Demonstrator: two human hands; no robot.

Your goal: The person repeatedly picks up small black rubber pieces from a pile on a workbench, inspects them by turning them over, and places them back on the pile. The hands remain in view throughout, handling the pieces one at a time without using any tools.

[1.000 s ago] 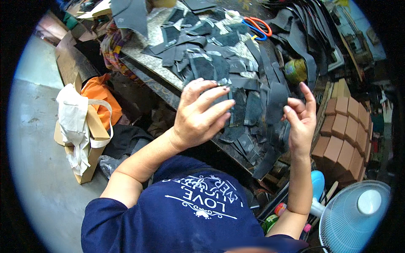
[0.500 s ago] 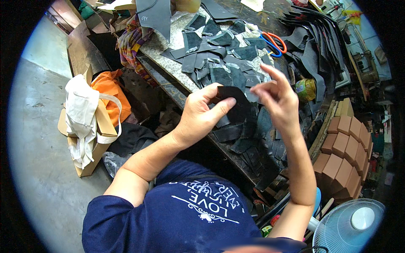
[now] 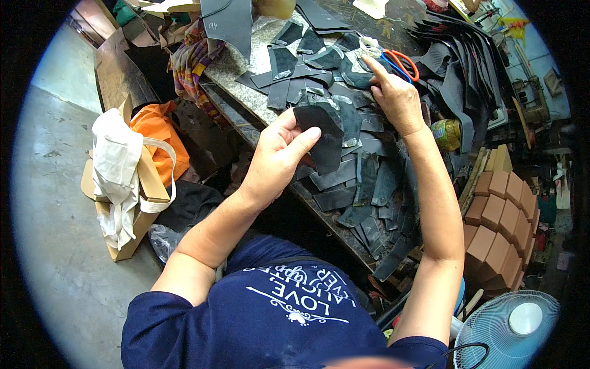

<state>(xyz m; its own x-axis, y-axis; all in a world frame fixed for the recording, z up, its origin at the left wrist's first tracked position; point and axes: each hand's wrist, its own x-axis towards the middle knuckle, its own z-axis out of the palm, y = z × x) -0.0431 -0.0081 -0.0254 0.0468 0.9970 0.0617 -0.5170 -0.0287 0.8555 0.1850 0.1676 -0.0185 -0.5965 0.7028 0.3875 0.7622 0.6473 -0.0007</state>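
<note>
A flat black cut piece of leather-like material (image 3: 322, 140) is pinched between the thumb and fingers of my left hand (image 3: 275, 157), above the table's near edge. My right hand (image 3: 398, 101) reaches over the heap of dark scraps with its index finger stretched out and the others loosely bent. Its fingertip is close to a crumpled whitish wad (image 3: 369, 47); whether they touch I cannot tell. Just right of that finger lie scissors (image 3: 402, 66) with orange-red and blue handles. Many dark cut pieces (image 3: 338, 200) cover the table under both hands.
Stacked black sheets (image 3: 464, 67) and a yellowish jar (image 3: 446, 133) are at the table's right. Brown boxes (image 3: 501, 215) and a fan (image 3: 510, 329) stand at the lower right. A cardboard box with white cloth (image 3: 117, 172) is on the left. Speckled tabletop (image 3: 236, 80) shows at the far left.
My right hand has moved away from the black piece, forward toward the whitish wad. My left hand has shifted slightly left, still holding the piece, which now faces up more fully.
</note>
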